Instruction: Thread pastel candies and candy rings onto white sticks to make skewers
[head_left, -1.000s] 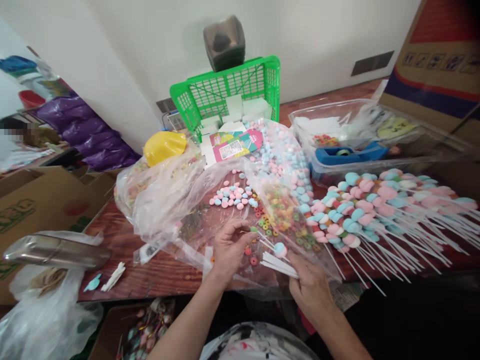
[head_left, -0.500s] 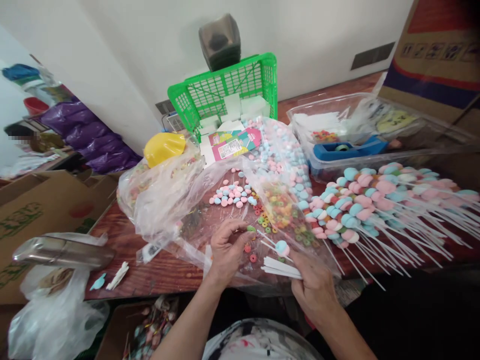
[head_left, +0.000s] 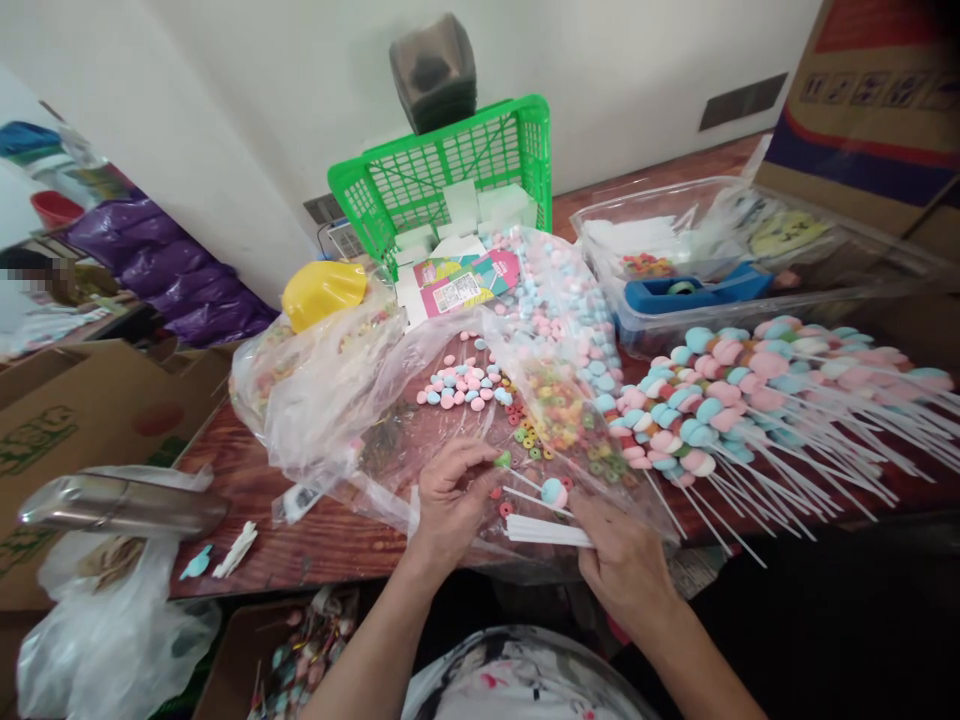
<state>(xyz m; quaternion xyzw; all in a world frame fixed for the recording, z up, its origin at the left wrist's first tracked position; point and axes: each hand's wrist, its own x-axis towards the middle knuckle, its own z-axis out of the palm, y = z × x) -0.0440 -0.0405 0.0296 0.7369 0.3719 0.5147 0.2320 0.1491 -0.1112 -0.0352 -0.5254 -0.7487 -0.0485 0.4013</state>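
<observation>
My left hand (head_left: pixel 454 495) pinches a small green ring (head_left: pixel 502 459) between thumb and fingertips, close to the tip of a white stick. My right hand (head_left: pixel 626 555) is closed on a bundle of white sticks (head_left: pixel 546 531). At its fingers sits a blue and pink candy (head_left: pixel 554 492), with thin sticks pointing left toward the green ring. Loose pink and blue candies (head_left: pixel 465 384) and small colored rings (head_left: pixel 529 438) lie beyond my hands on clear plastic. To the right, many finished-looking candy sticks (head_left: pixel 720 400) are piled with their white ends toward me.
A green basket (head_left: pixel 442 170) stands at the back, near printed cards (head_left: pixel 461 290). A clear tub (head_left: pixel 667 325) with a blue tape dispenser (head_left: pixel 694 291) is behind the pile. A metal flask (head_left: pixel 124 505) lies left. A person sits far left.
My right hand has shifted slightly left with the sticks, and the bundle now lies flatter. The blue and pink candy has moved a little left. My left hand still pinches the green ring.
</observation>
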